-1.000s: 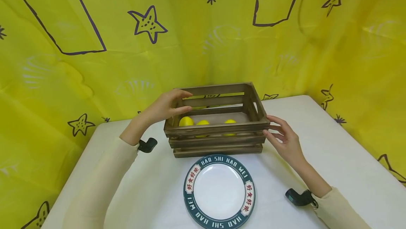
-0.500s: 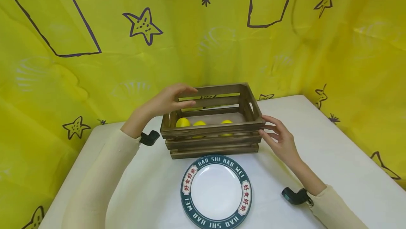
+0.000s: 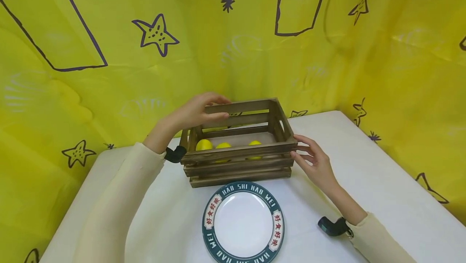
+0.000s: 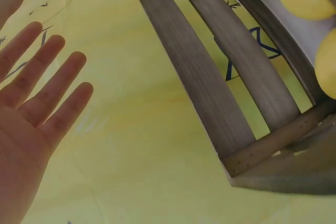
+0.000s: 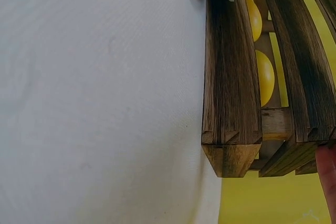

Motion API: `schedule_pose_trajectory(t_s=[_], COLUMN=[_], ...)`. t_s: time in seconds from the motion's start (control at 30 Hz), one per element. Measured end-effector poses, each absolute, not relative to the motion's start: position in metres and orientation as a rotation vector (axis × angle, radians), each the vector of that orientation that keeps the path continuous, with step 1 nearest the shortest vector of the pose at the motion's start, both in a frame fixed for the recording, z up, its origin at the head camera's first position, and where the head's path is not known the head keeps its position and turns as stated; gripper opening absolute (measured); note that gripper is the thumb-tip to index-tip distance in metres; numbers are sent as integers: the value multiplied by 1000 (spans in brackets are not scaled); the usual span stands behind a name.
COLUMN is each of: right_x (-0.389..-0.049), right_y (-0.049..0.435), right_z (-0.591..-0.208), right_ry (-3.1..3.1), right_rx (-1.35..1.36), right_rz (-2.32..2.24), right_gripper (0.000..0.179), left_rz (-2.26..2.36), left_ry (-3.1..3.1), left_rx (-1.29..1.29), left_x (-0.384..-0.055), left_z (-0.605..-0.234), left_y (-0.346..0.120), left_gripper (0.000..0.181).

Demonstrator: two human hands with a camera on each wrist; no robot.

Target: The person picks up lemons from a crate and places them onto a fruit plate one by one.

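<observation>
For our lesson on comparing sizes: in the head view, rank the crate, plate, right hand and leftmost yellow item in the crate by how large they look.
1. Crate
2. Plate, slightly cropped
3. Right hand
4. Leftmost yellow item, partly hidden

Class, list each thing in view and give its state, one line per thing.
Crate: upright on the table, open-topped.
Yellow balls: three visible, inside the crate, partly hidden.
Plate: face up on the table, in front of the crate.
Left hand: raised by the crate's left end, holding nothing.
Right hand: fingertips touching the crate's right end.
Backdrop: hanging, creased.
</observation>
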State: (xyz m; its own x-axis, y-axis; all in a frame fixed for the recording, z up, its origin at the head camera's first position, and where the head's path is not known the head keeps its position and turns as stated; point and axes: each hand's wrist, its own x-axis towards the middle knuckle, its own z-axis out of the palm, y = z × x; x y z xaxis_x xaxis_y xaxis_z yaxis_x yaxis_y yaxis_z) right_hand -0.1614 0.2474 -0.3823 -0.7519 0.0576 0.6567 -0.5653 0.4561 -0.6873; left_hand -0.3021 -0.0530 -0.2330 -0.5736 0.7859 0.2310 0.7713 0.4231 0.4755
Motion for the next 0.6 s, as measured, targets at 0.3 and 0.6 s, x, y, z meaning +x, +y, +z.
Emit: schedule_pose_trajectory(t_s=[0.3,0.6], right_x=[-168,-163], right_y=[254,249], right_z=[-393,-386], right_ry=[-2095,-2046], right_rx=[406,462], right_rz=[1286,1333], right_gripper=[55,51], left_rz=[865,882], left_ry=[2578,2550], left_rx=[1439,1427], left_x=[-315,-331], left_z=[-232,-239], left_y=[-35,-27], left_gripper=[44,41])
